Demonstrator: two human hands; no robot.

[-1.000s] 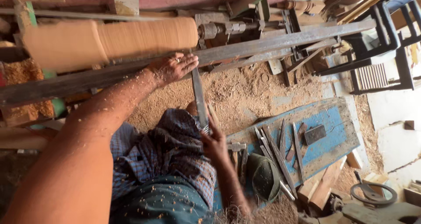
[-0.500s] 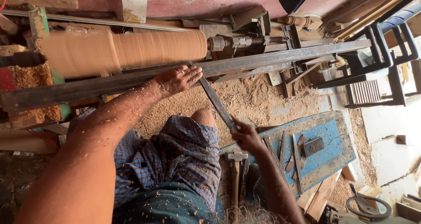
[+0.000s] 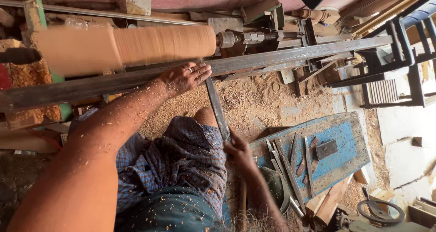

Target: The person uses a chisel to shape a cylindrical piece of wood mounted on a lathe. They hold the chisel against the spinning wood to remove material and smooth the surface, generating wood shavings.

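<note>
One long flat steel chisel [image 3: 217, 107] runs diagonally from the iron tool rest [image 3: 272, 59] down toward the lap; its tip sits at the rest, just below the spinning wooden cylinder [image 3: 136, 45]. Left hand [image 3: 184, 77] lies palm-down on the rest, arm stretched forward and flecked with shavings, fingers together and pressed over the blade's upper end; one ring is visible. Right hand [image 3: 240, 152] is low, below the rest, fingers clamped around the chisel's handle end, forearm angled downward. One cylinder on the lathe, blurred by rotation, above the rest. One blue wooden board [image 3: 345, 141] lies right of the chisel, carrying roughly six loose metal tools [image 3: 290, 164] and one dark block [image 3: 326, 149]. Sawdust [image 3: 254, 100] covers the floor beneath the rest.
</note>
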